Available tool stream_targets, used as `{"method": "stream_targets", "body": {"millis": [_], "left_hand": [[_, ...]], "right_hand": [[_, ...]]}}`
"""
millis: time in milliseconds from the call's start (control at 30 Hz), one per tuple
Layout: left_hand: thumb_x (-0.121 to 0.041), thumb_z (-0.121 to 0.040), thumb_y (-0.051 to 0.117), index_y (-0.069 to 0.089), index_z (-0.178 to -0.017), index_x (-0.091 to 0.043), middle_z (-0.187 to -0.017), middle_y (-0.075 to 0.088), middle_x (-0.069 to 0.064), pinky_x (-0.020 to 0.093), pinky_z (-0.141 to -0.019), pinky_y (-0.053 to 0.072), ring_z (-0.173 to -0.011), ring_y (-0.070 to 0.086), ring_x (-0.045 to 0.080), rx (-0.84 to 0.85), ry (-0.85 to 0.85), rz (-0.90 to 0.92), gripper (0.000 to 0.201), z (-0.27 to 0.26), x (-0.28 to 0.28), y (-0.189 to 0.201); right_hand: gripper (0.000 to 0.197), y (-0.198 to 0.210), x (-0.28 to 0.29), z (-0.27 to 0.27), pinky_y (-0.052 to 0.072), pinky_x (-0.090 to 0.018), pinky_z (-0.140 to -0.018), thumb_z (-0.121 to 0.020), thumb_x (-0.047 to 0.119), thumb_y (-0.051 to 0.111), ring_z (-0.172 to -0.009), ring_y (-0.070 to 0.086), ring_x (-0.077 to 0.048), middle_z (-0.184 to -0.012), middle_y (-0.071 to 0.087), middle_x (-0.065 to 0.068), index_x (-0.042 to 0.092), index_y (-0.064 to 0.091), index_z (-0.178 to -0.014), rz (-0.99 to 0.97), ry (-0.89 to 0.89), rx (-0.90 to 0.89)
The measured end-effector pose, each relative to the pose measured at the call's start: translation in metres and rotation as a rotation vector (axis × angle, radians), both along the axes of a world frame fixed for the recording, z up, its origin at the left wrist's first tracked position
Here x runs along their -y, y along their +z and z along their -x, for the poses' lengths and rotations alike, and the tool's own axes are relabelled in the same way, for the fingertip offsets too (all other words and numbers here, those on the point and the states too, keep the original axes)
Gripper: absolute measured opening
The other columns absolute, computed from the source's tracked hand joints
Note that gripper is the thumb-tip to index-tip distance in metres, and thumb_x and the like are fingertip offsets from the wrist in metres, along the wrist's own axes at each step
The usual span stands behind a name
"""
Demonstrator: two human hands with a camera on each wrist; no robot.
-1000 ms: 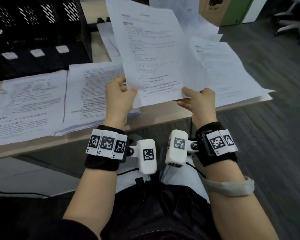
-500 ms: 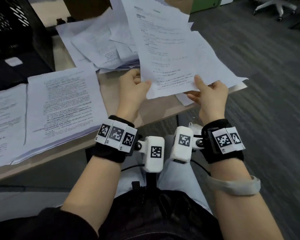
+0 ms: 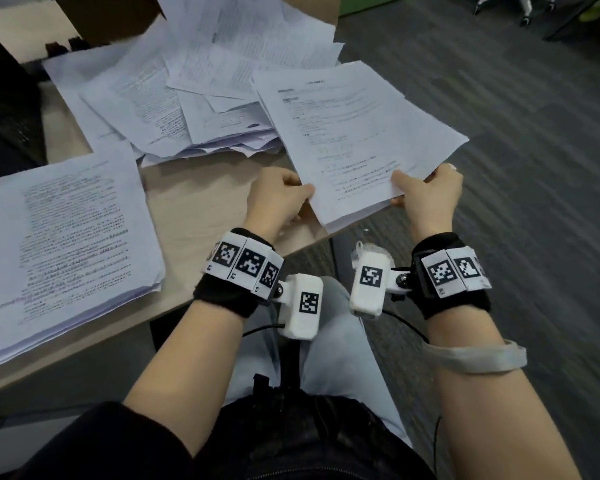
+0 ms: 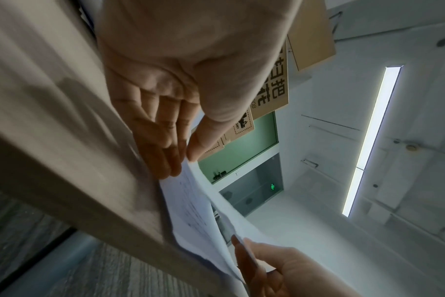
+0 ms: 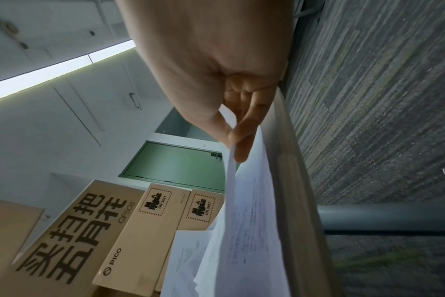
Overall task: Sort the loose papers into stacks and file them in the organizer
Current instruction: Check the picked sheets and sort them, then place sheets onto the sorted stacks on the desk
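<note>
Sorting is under way but far from finished. One squared-up stack of printed pages (image 3: 66, 244) already lies on the near left of the desk (image 3: 201, 202), with the edge of another pile just visible at the far left border. Behind it, a loose heap of papers (image 3: 194, 98) is spread in disorder across the back of the desk, so most of the sorting appears to be left. A dark mesh object (image 3: 4, 109) at the left edge is probably the organizer, though too little of it shows to be sure, and no papers can be seen filed in it.

The person holds a thin sheaf of sheets (image 3: 357, 140) low over the right corner of the desk, its far end overlapping the loose heap and its right side overhanging the floor. The left hand (image 3: 278, 199) pinches the sheaf's near left corner between thumb and straightened fingers (image 4: 163, 144), as the left wrist view shows. The right hand (image 3: 426, 195) grips the near right corner, thumb on top and fingers (image 5: 244, 128) curled beneath the paper. Both hands are therefore closed on the same sheaf, one at each near corner. It looks about to be laid down or matched to a stack, but which one cannot be told.
</note>
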State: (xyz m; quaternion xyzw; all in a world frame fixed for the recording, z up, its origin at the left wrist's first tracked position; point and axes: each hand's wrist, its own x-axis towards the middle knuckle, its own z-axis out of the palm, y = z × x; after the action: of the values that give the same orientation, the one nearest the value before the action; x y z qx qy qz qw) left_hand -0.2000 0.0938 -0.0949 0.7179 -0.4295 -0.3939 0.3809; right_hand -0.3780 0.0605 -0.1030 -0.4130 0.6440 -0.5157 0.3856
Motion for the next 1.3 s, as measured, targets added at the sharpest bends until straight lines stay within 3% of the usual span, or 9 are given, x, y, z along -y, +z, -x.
{"method": "stream_targets", "body": {"millis": [100,267,400,600,800,933,1167,1233,1300], "left_hand": [[-0.012,-0.081,0.067,0.060,-0.077,-0.015,-0.067,0.068,0.009,0.025,-0.051,0.047,-0.055,0.062,0.022,0.000,-0.017,-0.068,0.008,-0.002,0.001,0.000],[-0.016,-0.080,0.070,0.047,-0.103,-0.015,-0.078,0.061,0.001,0.027,-0.052,0.046,-0.053,0.055,0.016,0.031,0.000,-0.075,0.033,-0.005,0.002,0.009],[-0.019,-0.081,0.070,0.052,-0.098,-0.015,-0.076,0.056,-0.007,0.021,-0.049,0.044,-0.057,0.054,0.013,0.079,0.045,0.047,0.025,-0.017,0.013,0.027],[-0.013,-0.079,0.063,0.063,-0.110,-0.013,-0.117,0.062,0.008,0.038,-0.100,0.046,-0.113,0.057,0.024,0.199,0.317,0.194,0.031,-0.058,0.042,0.050],[-0.015,-0.089,0.052,0.041,-0.132,-0.002,-0.145,0.037,0.018,0.045,-0.118,0.016,-0.142,0.018,0.032,0.322,0.347,-0.173,0.047,-0.093,0.063,0.051],[-0.015,-0.084,0.058,0.039,-0.131,0.002,-0.118,0.053,0.015,0.046,-0.113,0.030,-0.125,0.046,0.032,0.203,0.302,-0.254,0.053,-0.107,0.068,0.040],[0.000,-0.080,0.058,0.043,-0.131,-0.010,-0.134,0.050,0.009,0.033,-0.102,0.045,-0.121,0.051,0.022,-0.020,0.543,0.050,0.054,-0.113,0.076,0.025],[0.002,-0.079,0.056,0.058,-0.112,-0.005,-0.113,0.062,0.015,0.033,-0.079,0.051,-0.103,0.060,0.028,-0.067,0.539,0.076,0.033,-0.113,0.076,0.026],[0.004,-0.075,0.052,0.052,-0.061,-0.012,-0.061,0.048,0.012,0.030,-0.053,0.031,-0.063,0.045,0.027,-0.078,0.498,0.086,0.022,-0.114,0.076,0.025]], "right_hand": [[0.020,-0.003,-0.001,0.002,0.053,-0.033,-0.074,-0.074,0.007,0.070,-0.080,0.062,-0.019,-0.075,0.057,0.011,0.007,0.063,-0.092,-0.021,-0.029,-0.127],[0.087,-0.005,-0.006,0.005,0.028,-0.008,-0.076,-0.072,0.022,0.080,-0.098,0.040,-0.012,-0.127,0.036,-0.007,0.005,0.033,-0.143,-0.002,-0.132,-0.294],[0.085,0.002,-0.007,-0.004,0.021,-0.020,-0.095,-0.071,0.029,0.078,-0.114,0.034,-0.023,-0.135,0.031,-0.009,0.013,0.036,-0.144,0.030,-0.217,-0.474],[0.034,0.028,-0.002,-0.040,0.030,-0.034,-0.101,-0.079,0.021,0.067,-0.122,0.035,-0.022,-0.127,0.052,0.002,0.021,0.064,-0.114,0.150,0.098,-0.542],[0.079,0.037,0.019,-0.077,0.003,-0.060,-0.114,-0.076,0.043,0.072,-0.146,0.003,-0.030,-0.157,0.017,-0.002,0.027,0.033,-0.143,-0.252,0.603,-0.776],[0.107,0.020,0.023,-0.087,-0.009,-0.069,-0.108,-0.069,0.053,0.074,-0.144,-0.018,-0.036,-0.159,-0.013,-0.009,0.028,0.008,-0.150,-0.379,0.643,-0.853],[0.107,-0.001,0.025,-0.086,-0.017,-0.062,-0.108,-0.076,0.059,0.065,-0.143,-0.024,-0.032,-0.157,-0.024,-0.006,0.027,-0.004,-0.151,-0.416,0.642,-0.840],[0.104,-0.002,0.026,-0.086,-0.017,-0.061,-0.109,-0.076,0.056,0.066,-0.144,-0.023,-0.031,-0.158,-0.022,-0.005,0.028,0.000,-0.151,-0.407,0.629,-0.830],[0.102,-0.002,0.027,-0.086,-0.017,-0.060,-0.109,-0.076,0.054,0.067,-0.144,-0.022,-0.030,-0.158,-0.020,-0.004,0.029,0.002,-0.151,-0.397,0.617,-0.823]]}}
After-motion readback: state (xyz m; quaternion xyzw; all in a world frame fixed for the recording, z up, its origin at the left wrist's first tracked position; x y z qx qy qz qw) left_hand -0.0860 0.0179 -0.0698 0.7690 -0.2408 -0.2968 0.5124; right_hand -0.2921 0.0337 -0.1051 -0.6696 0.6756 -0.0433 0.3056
